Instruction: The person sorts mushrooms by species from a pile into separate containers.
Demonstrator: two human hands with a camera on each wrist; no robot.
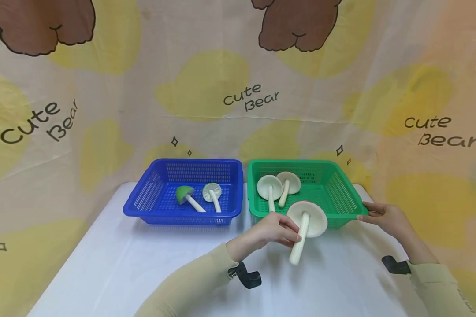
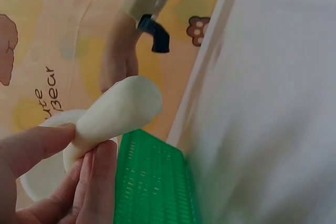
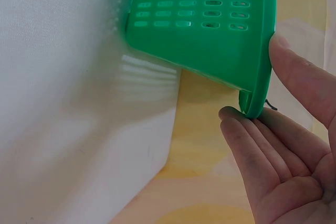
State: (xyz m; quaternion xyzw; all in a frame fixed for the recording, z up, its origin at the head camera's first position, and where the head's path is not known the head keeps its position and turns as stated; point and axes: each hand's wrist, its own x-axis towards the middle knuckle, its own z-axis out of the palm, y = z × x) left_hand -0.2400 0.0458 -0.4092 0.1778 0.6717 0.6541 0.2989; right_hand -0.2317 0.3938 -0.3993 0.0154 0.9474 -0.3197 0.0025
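My left hand [image 1: 275, 231] pinches the white stem of a toy mushroom [image 1: 307, 220] between thumb and fingers. Its pale underside faces the head camera, and the tilted cap overlaps the front rim of the green basket [image 1: 345, 191]. In the left wrist view the thick stem end [image 2: 139, 103] points toward the camera. My right hand [image 1: 388, 220] holds that basket's right front corner, thumb on one side of the rim [image 3: 262, 72] and fingers on the other. Inside the green basket lie two more mushrooms [image 1: 269, 187] [image 1: 288, 182], undersides up.
Left of the green basket stands a blue basket [image 1: 136, 204] with a green-capped mushroom [image 1: 184, 193] and another mushroom [image 1: 212, 193], its underside showing. Both baskets rest on a white table [image 1: 150, 268] against a printed bear curtain [image 1: 206, 136].
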